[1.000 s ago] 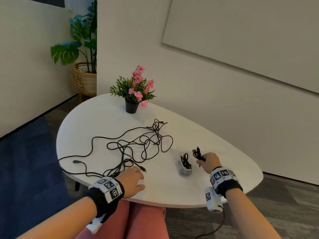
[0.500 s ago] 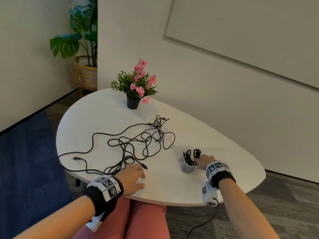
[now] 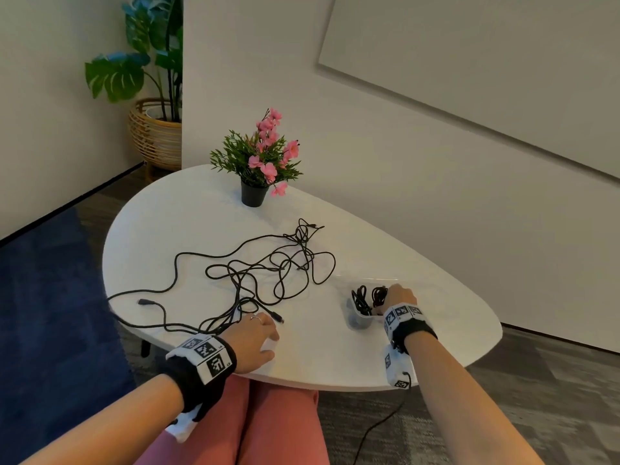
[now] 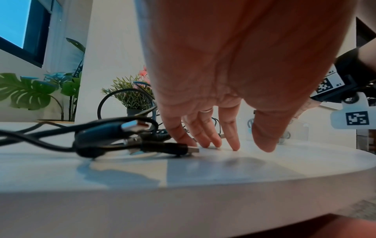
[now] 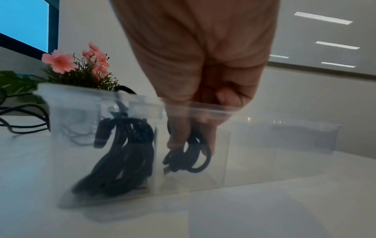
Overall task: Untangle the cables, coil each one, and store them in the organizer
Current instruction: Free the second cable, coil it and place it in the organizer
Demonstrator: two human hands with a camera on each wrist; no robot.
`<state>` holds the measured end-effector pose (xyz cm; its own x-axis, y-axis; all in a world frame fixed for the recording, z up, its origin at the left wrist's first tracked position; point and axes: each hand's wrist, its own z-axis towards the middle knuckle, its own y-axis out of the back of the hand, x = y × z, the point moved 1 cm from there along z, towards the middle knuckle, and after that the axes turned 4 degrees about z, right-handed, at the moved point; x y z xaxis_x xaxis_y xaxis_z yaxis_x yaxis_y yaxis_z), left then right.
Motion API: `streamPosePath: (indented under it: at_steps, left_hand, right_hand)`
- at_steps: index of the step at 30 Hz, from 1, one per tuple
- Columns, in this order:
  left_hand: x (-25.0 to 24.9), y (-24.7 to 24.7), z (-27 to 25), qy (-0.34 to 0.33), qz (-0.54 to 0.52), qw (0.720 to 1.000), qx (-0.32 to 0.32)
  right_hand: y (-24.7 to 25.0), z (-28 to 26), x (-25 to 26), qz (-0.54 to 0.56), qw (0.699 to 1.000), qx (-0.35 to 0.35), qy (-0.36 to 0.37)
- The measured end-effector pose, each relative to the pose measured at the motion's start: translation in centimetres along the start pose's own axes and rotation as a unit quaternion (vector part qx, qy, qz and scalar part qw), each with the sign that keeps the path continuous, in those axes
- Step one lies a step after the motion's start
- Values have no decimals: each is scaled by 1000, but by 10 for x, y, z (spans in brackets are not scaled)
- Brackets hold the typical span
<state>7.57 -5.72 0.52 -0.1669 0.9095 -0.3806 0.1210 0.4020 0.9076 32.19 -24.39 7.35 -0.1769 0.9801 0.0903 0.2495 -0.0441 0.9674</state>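
Note:
A clear plastic organizer [image 3: 360,320] [image 5: 284,136] stands on the white table [image 3: 201,216] at the right. One coiled black cable [image 3: 359,298] [image 5: 124,149] fills its left compartment. My right hand [image 3: 397,294] [image 5: 191,141] reaches into the neighbouring compartment, fingers pinching a second small coiled cable [image 3: 379,294] [image 5: 189,159] low inside it. A tangle of black cables [image 3: 268,266] [image 4: 114,133] spreads over the table's middle and left. My left hand [image 3: 258,337] [image 4: 215,141] rests on the table with straight fingers, touching down beside a USB plug [image 4: 193,149].
A small black pot of pink flowers [image 3: 260,169] stands at the table's far side. A big leafy plant in a wicker basket [image 3: 154,129] is on the floor behind. A wall runs close along the table's right side. Blue carpet [image 3: 50,313] lies left.
My right hand carried the small coiled cable left and down from beside the organizer into its second compartment. The left hand stayed in place on the table.

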Motion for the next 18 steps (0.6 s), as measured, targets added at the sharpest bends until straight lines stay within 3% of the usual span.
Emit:
streamPosePath:
  at_steps: [4,9,14,18]
  left_hand:
    - [5,-2,-1,-18,13,1000,19]
    - [4,-3,-4,-28,29,999,30]
    - [5,-4,-5,-23,19,999,23]
    - [6,-3,-4,-19,12,999,29]
  right_hand:
    - [-2,-4,1,8,1000,-25,8]
    - [-4,-7,4,-34,998,50,28]
    - [-12,1,1,-65,995,64,43]
    - [-4,-8,11,-65,986,118,94]
